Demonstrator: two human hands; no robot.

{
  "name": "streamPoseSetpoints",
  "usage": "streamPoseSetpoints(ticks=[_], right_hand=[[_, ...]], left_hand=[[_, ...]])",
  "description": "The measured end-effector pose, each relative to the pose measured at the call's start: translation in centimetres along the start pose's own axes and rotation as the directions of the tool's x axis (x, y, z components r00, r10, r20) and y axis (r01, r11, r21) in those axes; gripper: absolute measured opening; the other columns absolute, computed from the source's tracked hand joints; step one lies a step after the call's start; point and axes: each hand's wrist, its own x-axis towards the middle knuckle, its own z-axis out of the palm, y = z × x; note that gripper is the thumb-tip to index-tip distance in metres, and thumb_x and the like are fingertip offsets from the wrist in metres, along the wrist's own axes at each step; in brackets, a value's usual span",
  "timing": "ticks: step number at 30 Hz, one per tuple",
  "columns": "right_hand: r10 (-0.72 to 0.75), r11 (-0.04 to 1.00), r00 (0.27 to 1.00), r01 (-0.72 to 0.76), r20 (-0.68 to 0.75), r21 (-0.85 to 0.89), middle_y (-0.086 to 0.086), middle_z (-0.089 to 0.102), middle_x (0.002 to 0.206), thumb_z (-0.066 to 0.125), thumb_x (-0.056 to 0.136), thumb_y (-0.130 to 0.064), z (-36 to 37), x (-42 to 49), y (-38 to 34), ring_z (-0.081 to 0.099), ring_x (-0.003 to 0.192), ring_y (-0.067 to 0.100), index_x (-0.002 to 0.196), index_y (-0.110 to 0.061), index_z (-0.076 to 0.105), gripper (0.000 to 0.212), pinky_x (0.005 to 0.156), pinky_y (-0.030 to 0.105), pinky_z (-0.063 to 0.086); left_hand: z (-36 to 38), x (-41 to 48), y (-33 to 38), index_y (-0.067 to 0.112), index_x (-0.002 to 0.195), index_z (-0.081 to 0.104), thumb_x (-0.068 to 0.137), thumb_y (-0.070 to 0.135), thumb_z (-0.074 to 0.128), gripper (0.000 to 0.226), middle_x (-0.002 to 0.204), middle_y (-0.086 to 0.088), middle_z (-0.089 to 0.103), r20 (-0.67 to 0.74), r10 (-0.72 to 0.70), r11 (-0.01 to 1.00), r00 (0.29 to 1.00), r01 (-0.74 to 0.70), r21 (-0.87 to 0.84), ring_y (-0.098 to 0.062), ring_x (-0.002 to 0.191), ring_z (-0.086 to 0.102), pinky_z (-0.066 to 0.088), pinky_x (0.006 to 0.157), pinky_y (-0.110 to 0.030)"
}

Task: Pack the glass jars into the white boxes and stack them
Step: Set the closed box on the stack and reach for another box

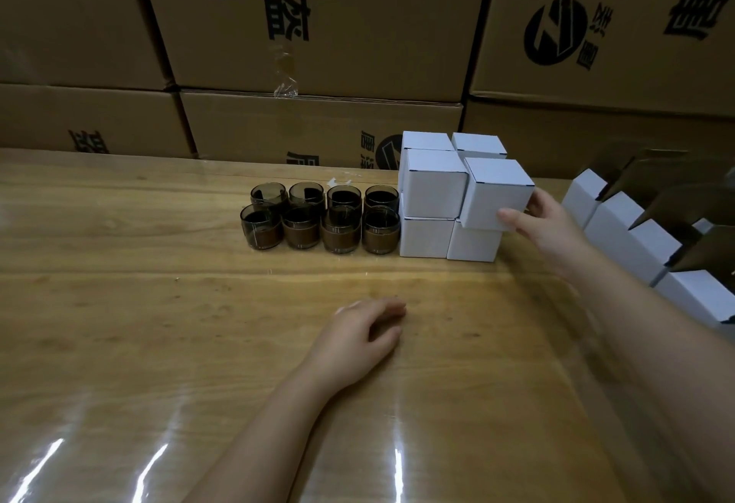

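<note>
Gripping a closed white box (495, 194) between thumb and fingers, the right hand (547, 224) holds it slightly tilted at the top front-right corner of the stack of white boxes (431, 188). Eight dark glass jars (302, 224) stand in two rows of four just left of the stack. The left hand (362, 339) rests on the film-covered wooden table (159, 323), fingers loosely curled and holding nothing. Open white boxes (636, 248) line the right edge, and brown cartons (338, 45) are stacked behind.
</note>
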Motion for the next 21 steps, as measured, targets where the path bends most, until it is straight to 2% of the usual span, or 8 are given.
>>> streamPoseSetpoints(ticks=[6, 16, 19, 21], right_hand=[[-0.016, 1.0, 0.999, 0.015, -0.052, -0.022, 0.001, 0.048, 0.142, 0.067, 0.088, -0.025, 1.0, -0.1, -0.4, 0.043, 0.131, 0.02, 0.142, -0.018, 0.041, 0.06, 0.108, 0.046, 0.04], [-0.003, 1.0, 0.999, 0.002, -0.053, -0.019, 0.0, 0.047, 0.143, 0.065, 0.089, -0.029, 2.0, 0.3, -0.3, 0.045, 0.129, 0.019, 0.144, -0.02, 0.037, 0.063, 0.105, 0.043, 0.041], [0.01, 1.0, 0.997, -0.011, -0.076, -0.014, -0.002, 0.048, 0.141, 0.064, 0.09, -0.032, 2.2, 0.4, -0.2, 0.046, 0.125, 0.017, 0.144, -0.021, 0.037, 0.061, 0.101, 0.04, 0.043], [0.013, 1.0, 0.997, -0.014, -0.079, -0.016, -0.006, 0.05, 0.133, 0.063, 0.09, -0.032, 2.5, 0.2, -0.1, 0.048, 0.118, 0.013, 0.141, -0.02, 0.039, 0.057, 0.091, 0.032, 0.044]], left_hand=[[0.0, -0.1, 0.1, 0.032, 0.128, 0.055, 0.092, 0.029, 0.058, 0.037, 0.124, 0.021, 0.058, -0.001, -0.013, 1.0, 1.0, 0.013, -0.005, 0.007, 0.116, 0.046, 0.035, 0.107, -0.026], [0.0, -0.1, 0.1, 0.031, 0.128, 0.056, 0.092, 0.028, 0.058, 0.036, 0.126, 0.02, 0.058, -0.006, -0.009, 1.0, 1.0, 0.009, -0.004, 0.008, 0.116, 0.045, 0.033, 0.106, -0.023], [0.0, -0.1, 0.0, 0.031, 0.127, 0.057, 0.092, 0.027, 0.059, 0.035, 0.125, 0.019, 0.058, -0.007, -0.005, 1.0, 1.0, 0.005, -0.004, 0.006, 0.117, 0.046, 0.034, 0.106, -0.024], [0.0, -0.1, 0.0, 0.031, 0.127, 0.057, 0.092, 0.027, 0.059, 0.035, 0.125, 0.019, 0.059, -0.008, -0.003, 1.0, 1.0, 0.003, -0.006, 0.005, 0.117, 0.047, 0.035, 0.107, -0.027]])
